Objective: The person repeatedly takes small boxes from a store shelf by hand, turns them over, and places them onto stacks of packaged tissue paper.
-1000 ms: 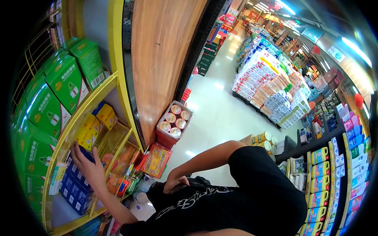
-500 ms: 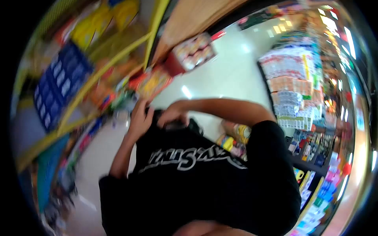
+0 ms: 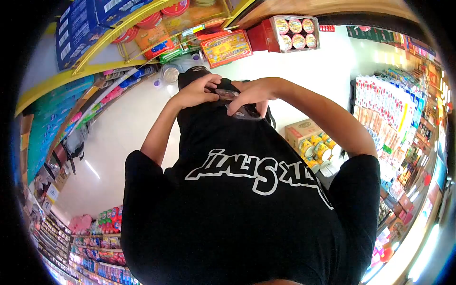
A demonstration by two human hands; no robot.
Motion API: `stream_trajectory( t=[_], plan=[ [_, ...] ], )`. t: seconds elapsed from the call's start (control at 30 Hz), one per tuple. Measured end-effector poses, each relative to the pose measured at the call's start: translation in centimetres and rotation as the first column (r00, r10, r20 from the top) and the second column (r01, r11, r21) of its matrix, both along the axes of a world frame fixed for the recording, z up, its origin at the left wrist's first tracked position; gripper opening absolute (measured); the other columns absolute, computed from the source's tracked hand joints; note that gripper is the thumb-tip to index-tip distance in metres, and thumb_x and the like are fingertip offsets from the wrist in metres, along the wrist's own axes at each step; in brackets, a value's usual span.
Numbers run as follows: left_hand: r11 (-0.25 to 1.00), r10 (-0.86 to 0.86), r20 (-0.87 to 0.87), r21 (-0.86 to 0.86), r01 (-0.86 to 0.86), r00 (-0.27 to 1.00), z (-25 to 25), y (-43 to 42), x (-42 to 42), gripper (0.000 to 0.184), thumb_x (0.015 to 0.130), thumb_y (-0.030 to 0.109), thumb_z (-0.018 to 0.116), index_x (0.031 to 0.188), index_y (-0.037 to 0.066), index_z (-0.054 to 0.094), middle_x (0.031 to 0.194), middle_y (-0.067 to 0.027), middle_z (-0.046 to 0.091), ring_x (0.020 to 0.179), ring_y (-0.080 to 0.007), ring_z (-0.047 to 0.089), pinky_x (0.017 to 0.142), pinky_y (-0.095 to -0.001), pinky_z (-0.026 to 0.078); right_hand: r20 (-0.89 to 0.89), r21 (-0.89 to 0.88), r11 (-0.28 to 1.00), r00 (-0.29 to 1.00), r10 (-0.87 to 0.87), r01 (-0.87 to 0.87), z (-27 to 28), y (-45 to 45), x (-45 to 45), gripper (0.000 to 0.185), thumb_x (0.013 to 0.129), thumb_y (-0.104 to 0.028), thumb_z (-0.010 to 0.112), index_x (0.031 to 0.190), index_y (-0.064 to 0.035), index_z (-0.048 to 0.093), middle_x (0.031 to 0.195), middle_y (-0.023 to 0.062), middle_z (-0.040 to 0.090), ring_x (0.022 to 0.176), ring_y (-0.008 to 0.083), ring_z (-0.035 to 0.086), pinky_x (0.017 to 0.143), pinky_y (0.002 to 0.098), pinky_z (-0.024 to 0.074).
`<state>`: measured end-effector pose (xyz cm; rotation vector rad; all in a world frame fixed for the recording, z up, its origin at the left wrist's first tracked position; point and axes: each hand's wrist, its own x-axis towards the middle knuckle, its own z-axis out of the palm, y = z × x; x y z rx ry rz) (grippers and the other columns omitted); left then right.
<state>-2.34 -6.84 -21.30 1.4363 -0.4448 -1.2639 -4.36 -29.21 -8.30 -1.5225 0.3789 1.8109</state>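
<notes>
Both hands meet in front of the black shirt point(image 3: 247, 213) with white lettering. My right hand point(image 3: 254, 96) has its fingers curled round a small clear plastic pack point(image 3: 246, 112) with dark contents. My left hand point(image 3: 197, 91) is beside it, fingers bent, its fingertips near another clear piece point(image 3: 227, 94) between the hands. Whether the two clear parts belong to one pack cannot be told. Dark cloth lies under both hands.
A yellow-edged shelf point(image 3: 118, 33) with blue boxes point(image 3: 78, 31) is at the upper left. Beyond my hands are a red and yellow box point(image 3: 227, 49) and a tray of round tubs point(image 3: 295, 34). Yellow cans point(image 3: 320, 151) stand on the right, with stacked packs point(image 3: 384, 104) farther off.
My left hand has come away from the blue boxes on the shelf to my right hand in front of the shirt. The view has swung round, and the clear pack now shows.
</notes>
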Motion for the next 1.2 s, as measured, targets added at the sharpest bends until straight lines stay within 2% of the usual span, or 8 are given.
stream_trajectory(
  t=[0.17, 0.37, 0.7, 0.8, 0.93, 1.07, 1.13, 1.2],
  plan=[
    [1.000, 0.000, -0.126, -0.031, -0.004, 0.992, -0.7, 1.7, 0.3, 0.068, 0.082, 0.006, 0.076, 0.142, 0.005, 0.044, 0.130, -0.0126, 0.056, 0.112, -0.0193, 0.057, 0.094, -0.0315, 0.048, -0.028, 0.050, 0.998, 0.999, 0.028, -0.027, -0.7, 1.4, 0.9, 0.130, 0.066, -0.049, 0.078, 0.152, 0.0087, 0.000, 0.135, 0.0308, 0.048, 0.101, 0.0419, 0.067, 0.079, 0.0455, 0.0613],
    [0.995, 0.078, -0.221, -0.042, -0.089, 0.972, -0.8, 4.2, -0.2, 0.072, 0.079, 0.003, 0.078, 0.142, 0.005, 0.044, 0.124, -0.0112, 0.056, 0.106, -0.0173, 0.058, 0.092, -0.0298, 0.048, 0.052, -0.033, 0.995, 0.994, 0.095, -0.094, 0.4, 4.8, 1.5, 0.115, 0.069, -0.048, 0.073, 0.150, 0.0075, 0.011, 0.123, 0.0282, 0.057, 0.098, 0.0398, 0.068, 0.074, 0.0491, 0.0619],
    [0.998, 0.067, -0.226, 0.012, -0.066, 0.972, -0.1, 6.6, -0.5, 0.072, 0.078, 0.004, 0.078, 0.142, 0.006, 0.045, 0.120, -0.0115, 0.054, 0.106, -0.0166, 0.058, 0.090, -0.0280, 0.049, -0.077, 0.018, 0.995, 0.992, 0.103, -0.101, -1.4, 7.5, 1.3, 0.112, 0.072, -0.044, 0.068, 0.157, -0.0043, 0.006, 0.147, 0.0242, 0.036, 0.114, 0.0405, 0.059, 0.083, 0.0595, 0.0564],
    [0.991, -0.012, -0.055, 0.134, 0.019, 0.998, 1.4, 7.1, 0.3, 0.066, 0.082, 0.013, 0.076, 0.140, 0.003, 0.046, 0.126, -0.0171, 0.056, 0.114, -0.0244, 0.059, 0.096, -0.0327, 0.049, -0.106, 0.047, 0.995, 0.990, 0.096, -0.092, -1.5, 8.0, 1.1, 0.112, 0.074, -0.044, 0.068, 0.159, -0.0085, 0.004, 0.149, 0.0209, 0.036, 0.116, 0.0393, 0.057, 0.087, 0.0626, 0.0531],
    [0.933, -0.192, 0.620, 0.355, -0.054, 0.761, 6.3, 7.3, 3.2, 0.061, 0.087, 0.029, 0.070, 0.136, -0.001, 0.049, 0.138, -0.0247, 0.052, 0.129, -0.0399, 0.049, 0.108, -0.0401, 0.040, -0.039, 0.034, 0.999, 0.999, 0.016, -0.015, -2.6, 8.5, -0.5, 0.102, 0.076, -0.038, 0.068, 0.157, -0.0141, 0.010, 0.131, 0.0176, 0.050, 0.109, 0.0348, 0.059, 0.079, 0.0627, 0.0535],
    [0.977, 0.051, 0.823, 0.077, -0.201, 0.565, 17.4, 4.4, 7.1, 0.054, 0.091, 0.026, 0.067, 0.136, 0.001, 0.050, 0.135, -0.0226, 0.054, 0.126, -0.0392, 0.052, 0.106, -0.0419, 0.041, 0.019, -0.024, 1.000, 1.000, -0.007, 0.007, -1.1, 8.8, -0.7, 0.077, 0.077, -0.038, 0.068, 0.146, -0.0160, 0.041, 0.153, 0.0126, 0.029, 0.132, 0.0404, 0.044, 0.091, 0.0699, 0.0495],
    [0.963, 0.114, 0.894, 0.009, -0.271, 0.434, 22.1, 2.7, 8.7, 0.048, 0.091, 0.026, 0.068, 0.132, 0.004, 0.054, 0.129, -0.0204, 0.058, 0.122, -0.0375, 0.055, 0.103, -0.0424, 0.044, 0.008, 0.055, 0.998, 1.000, -0.022, 0.022, -2.2, 8.4, -1.3, 0.047, 0.079, -0.037, 0.067, 0.116, -0.0093, 0.060, 0.119, 0.0139, 0.057, 0.114, 0.0379, 0.057, 0.087, 0.0703, 0.0504],
    [0.962, 0.187, 0.967, -0.144, -0.230, 0.175, 24.8, 1.1, 11.5, 0.042, 0.091, 0.025, 0.068, 0.126, 0.003, 0.059, 0.125, -0.0192, 0.060, 0.118, -0.0369, 0.057, 0.101, -0.0418, 0.046, 0.019, 0.060, 0.997, 0.998, -0.055, 0.054, -1.4, 8.3, -1.8, 0.046, 0.079, -0.038, 0.065, 0.116, -0.0098, 0.060, 0.121, 0.0150, 0.056, 0.114, 0.0376, 0.057, 0.087, 0.0702, 0.0506]
  ],
)
